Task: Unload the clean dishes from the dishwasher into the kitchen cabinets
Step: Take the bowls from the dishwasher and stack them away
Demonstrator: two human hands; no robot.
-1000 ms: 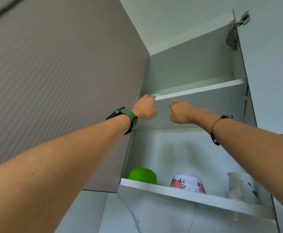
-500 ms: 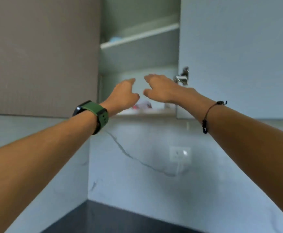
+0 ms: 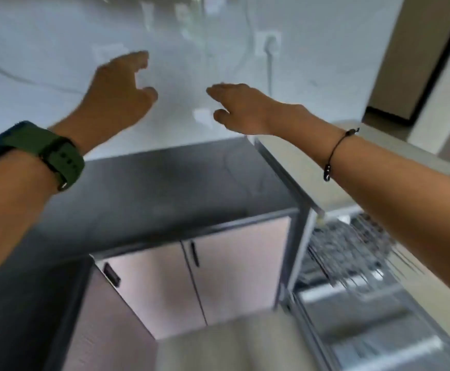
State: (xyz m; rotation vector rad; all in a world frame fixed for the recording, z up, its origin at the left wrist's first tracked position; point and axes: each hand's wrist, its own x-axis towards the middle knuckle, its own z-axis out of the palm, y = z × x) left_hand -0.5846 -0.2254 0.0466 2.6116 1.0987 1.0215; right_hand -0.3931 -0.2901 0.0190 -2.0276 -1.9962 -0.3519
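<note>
Head view, only one: both hands empty and raised over the counter (image 3: 165, 194). Left hand (image 3: 116, 95) has a loose, spread grip, fingers relaxed and slightly bent, pinching nothing; a green watch (image 3: 44, 153) sits on that wrist. Right hand (image 3: 245, 108) is the same, fingers relaxed with the thumb tucked under, nothing in the grip; a thin black cord bracelet (image 3: 336, 148) is on its wrist. My read: hands carry nothing because they're between items, free for the next pickup, and the look down-right points at the dishwasher. Task's thing: the dishwasher rack (image 3: 352, 250) is at lower right, pulled out beside the counter's end, partly hidden under the right forearm. Wire tines are visible, heavy motion blur, so I can't tell which dishes remain in it. Lower tiers of the machine below it are a smear of grey. Surface: the counter is dark, matte, with nothing on the part in view. Under it are pale cabinet doors (image 3: 191, 277) with short dark handles. Room: the wall behind is white marbled panel with grey veining; a socket (image 3: 269, 44) with a white cable hangs down from it. A lighter worktop runs off to the right over the dishwasher. Floor is pale wood tone. Dark door frame sits at far right.
</note>
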